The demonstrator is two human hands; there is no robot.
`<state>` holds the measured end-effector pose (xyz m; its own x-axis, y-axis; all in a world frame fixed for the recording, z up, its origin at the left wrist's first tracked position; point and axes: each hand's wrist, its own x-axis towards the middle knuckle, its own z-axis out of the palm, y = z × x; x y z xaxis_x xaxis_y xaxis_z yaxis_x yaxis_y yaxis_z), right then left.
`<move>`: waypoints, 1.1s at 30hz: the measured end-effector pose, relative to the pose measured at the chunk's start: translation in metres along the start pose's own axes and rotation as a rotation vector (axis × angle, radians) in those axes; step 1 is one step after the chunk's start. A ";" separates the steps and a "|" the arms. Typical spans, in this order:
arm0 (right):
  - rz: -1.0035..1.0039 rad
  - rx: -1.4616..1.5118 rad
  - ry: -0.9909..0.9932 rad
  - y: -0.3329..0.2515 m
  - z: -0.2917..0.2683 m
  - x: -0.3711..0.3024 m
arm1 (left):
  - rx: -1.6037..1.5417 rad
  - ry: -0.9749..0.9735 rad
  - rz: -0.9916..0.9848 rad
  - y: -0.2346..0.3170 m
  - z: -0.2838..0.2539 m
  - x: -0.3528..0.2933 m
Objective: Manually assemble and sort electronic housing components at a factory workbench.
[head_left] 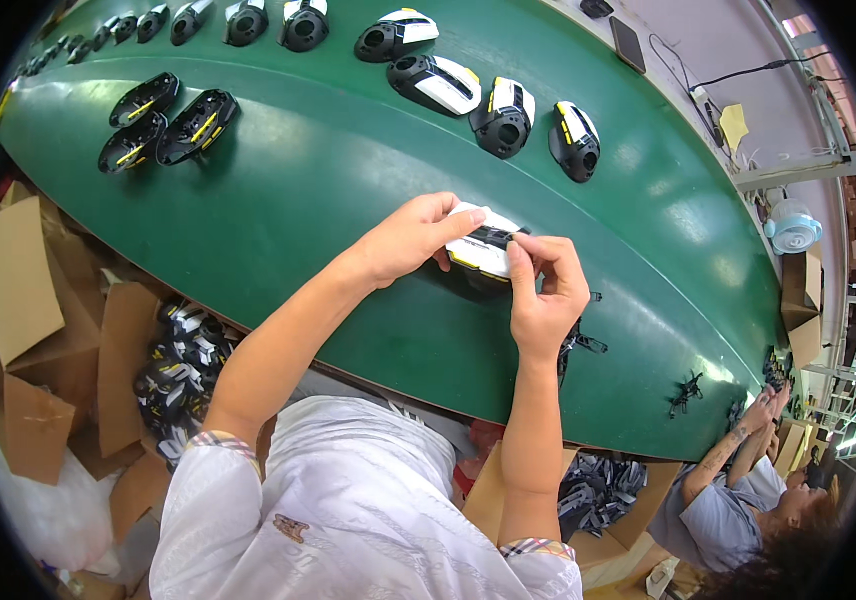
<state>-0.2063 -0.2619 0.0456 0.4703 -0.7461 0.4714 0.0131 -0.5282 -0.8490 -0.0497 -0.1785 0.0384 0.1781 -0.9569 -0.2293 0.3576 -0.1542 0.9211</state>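
Over the green table, my left hand (410, 238) grips the left end of a white, black and yellow plastic shell (481, 259), shaped like a computer mouse, its thumb on top. My right hand (550, 292) is closed in a pinch at the shell's right end, thumb and forefinger against it. Whether a small part is between those fingertips I cannot make out. Close to my right wrist lie small black plastic parts (584, 343), partly hidden behind it.
Similar shells (435, 84) line the far side of the green table (348, 140). Open black shells (198, 127) sit at left. Cartons of parts (183, 375) (603, 490) stand below the near edge. Another person (718, 500) works at right, near a black part (686, 394).
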 end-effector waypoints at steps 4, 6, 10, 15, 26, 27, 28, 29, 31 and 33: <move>0.058 0.041 -0.037 0.003 0.000 0.002 | 0.024 0.033 0.028 0.000 -0.001 -0.001; 0.102 0.080 -0.053 0.006 -0.004 0.000 | 0.014 0.052 0.019 -0.005 0.001 -0.002; 0.036 0.062 -0.038 0.006 0.001 0.004 | 0.036 0.051 -0.028 0.001 -0.003 0.000; -0.124 -0.157 -0.029 -0.005 -0.001 0.006 | 0.003 0.033 -0.031 0.002 -0.003 -0.002; -0.085 -0.143 -0.097 0.000 -0.003 0.008 | 0.017 0.070 0.007 -0.001 -0.004 -0.001; -0.103 -0.162 -0.079 -0.001 -0.003 0.008 | 0.038 0.068 -0.002 0.000 -0.004 -0.002; -0.103 -0.160 -0.080 -0.001 -0.003 0.009 | 0.060 0.068 -0.009 0.002 -0.004 -0.002; -0.139 -0.162 -0.103 -0.002 -0.004 0.011 | 0.060 0.070 -0.009 0.003 -0.005 -0.002; -0.171 -0.166 -0.121 -0.001 -0.007 0.011 | 0.003 0.080 0.005 0.003 -0.005 -0.002; -0.009 -0.041 -0.207 0.000 -0.010 0.008 | 0.035 0.088 0.052 0.003 -0.004 -0.004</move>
<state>-0.2112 -0.2720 0.0523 0.6413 -0.6447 0.4160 -0.0159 -0.5533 -0.8328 -0.0458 -0.1739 0.0410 0.2764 -0.9387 -0.2061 0.3135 -0.1147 0.9427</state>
